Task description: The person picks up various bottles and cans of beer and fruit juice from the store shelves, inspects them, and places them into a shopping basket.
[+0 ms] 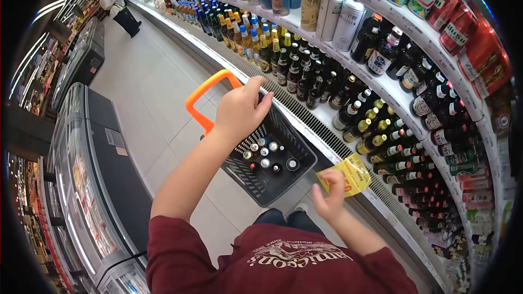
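My left hand [241, 110] is stretched forward above a black shopping basket [239, 177], its back covering part of the orange handle [210, 88]. Thumb and index finger are apart with nothing visible between them; the other fingers are hidden. Inside the basket, several cans [265, 151] and dark bottles [277, 167] stand upright, seen from above. Lower right, my right hand [331, 196] hovers in front of a yellow price sign [354, 173] on the shelf edge. Its fingers are bent, the thumb is apart, and nothing shows in it.
Beer bottles [294, 73] fill the curved shelves [359, 62] along the right, with tall cans [321, 13] above and red multipacks [485, 57] at the far right. Freezer cabinets [109, 147] line the left. A person [122, 13] stands down the tiled aisle [139, 76].
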Demonstrator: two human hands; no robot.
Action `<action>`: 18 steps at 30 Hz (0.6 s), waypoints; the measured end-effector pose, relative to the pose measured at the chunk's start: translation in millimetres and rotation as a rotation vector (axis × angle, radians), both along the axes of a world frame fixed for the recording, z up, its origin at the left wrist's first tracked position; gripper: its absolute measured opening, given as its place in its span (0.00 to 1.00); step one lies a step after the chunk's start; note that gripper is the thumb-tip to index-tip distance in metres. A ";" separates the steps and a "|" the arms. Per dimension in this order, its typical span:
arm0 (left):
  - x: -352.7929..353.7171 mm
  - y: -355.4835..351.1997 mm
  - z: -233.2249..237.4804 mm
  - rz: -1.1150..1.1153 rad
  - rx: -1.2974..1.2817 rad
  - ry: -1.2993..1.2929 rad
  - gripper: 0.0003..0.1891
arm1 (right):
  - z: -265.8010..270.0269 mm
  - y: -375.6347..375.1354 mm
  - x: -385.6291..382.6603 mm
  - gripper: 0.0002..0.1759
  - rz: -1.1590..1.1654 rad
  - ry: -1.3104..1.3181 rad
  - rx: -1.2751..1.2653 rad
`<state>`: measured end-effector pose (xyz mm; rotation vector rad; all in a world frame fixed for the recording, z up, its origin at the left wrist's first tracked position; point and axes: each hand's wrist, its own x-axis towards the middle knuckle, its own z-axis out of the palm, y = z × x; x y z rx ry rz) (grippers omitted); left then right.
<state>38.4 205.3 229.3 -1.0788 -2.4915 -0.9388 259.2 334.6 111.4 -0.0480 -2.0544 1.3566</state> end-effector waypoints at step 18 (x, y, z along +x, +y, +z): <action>-100.5 -130.1 -292.0 -0.493 -0.776 -0.577 0.11 | -219.6 -243.8 -90.8 0.12 -0.545 -0.897 -0.500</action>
